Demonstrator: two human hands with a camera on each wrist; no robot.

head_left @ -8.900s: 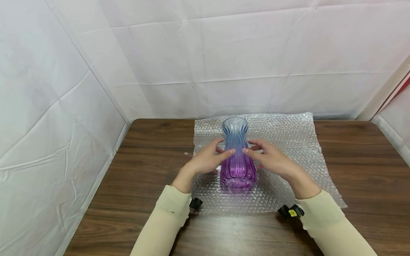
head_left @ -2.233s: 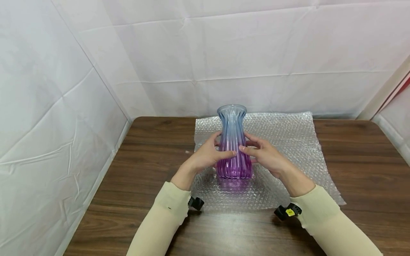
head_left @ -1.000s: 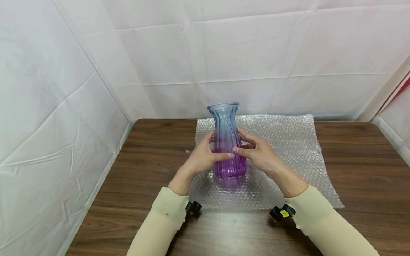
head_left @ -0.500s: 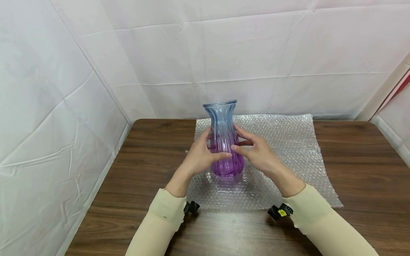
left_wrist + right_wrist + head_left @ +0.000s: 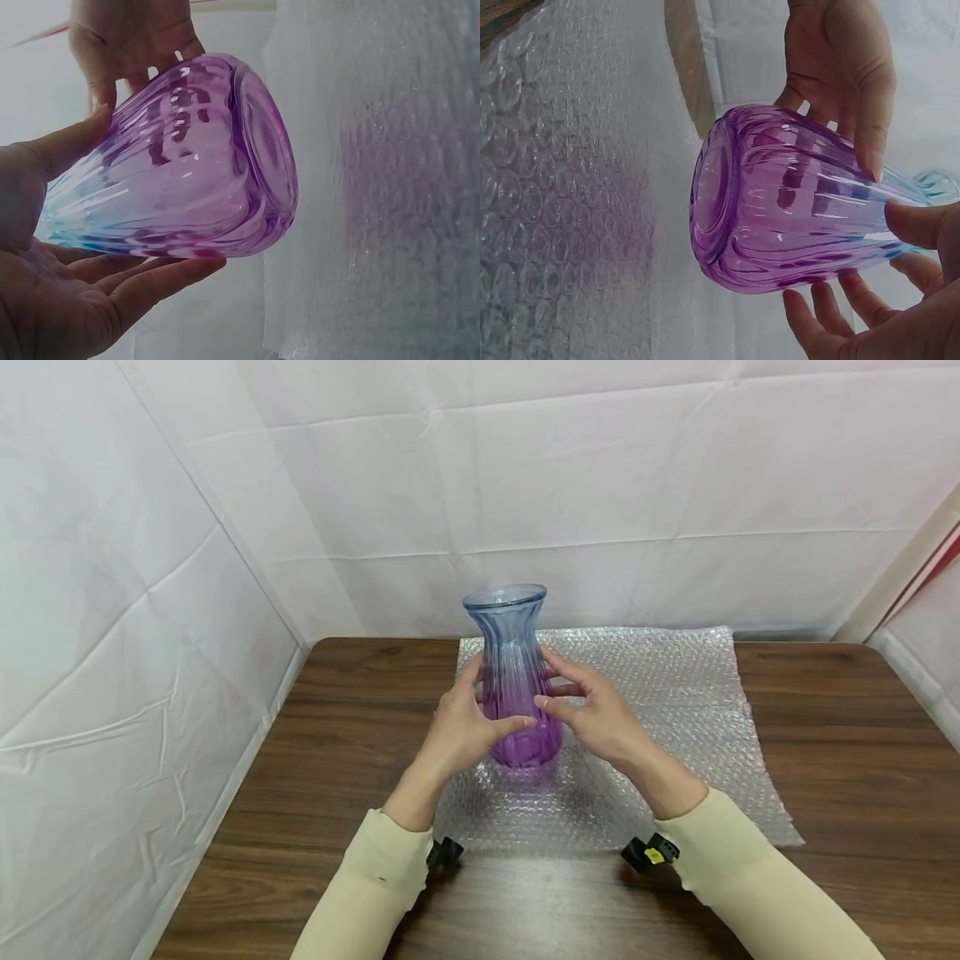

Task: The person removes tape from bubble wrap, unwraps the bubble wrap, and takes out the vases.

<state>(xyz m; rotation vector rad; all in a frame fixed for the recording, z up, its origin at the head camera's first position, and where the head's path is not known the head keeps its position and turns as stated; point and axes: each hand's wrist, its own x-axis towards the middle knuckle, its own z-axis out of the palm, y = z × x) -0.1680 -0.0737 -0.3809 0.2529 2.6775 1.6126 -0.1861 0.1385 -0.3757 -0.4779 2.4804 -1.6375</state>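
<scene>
Both hands hold a ribbed glass vase, blue at its flared mouth and fading to purple at the base. The left hand grips its left side, thumb across the front; the right hand grips the other side the same way. In the head view the vase leans slightly left and its round opening shows. Both wrist views show the purple base of the vase raised off the bubble wrap, which carries a purple tint beneath it. Fingers behind the vase show partly through the glass.
The bubble wrap sheet lies flat on a dark wood-grain table, reaching its back edge. White fabric walls stand behind and to the left. Each wrist wears a small black camera at the sleeve cuff.
The vase has shifted left and tipped from base toward the viewer to nearly upright, its mouth now higher with the opening visible. Both hands have moved left with it, keeping their hold.
</scene>
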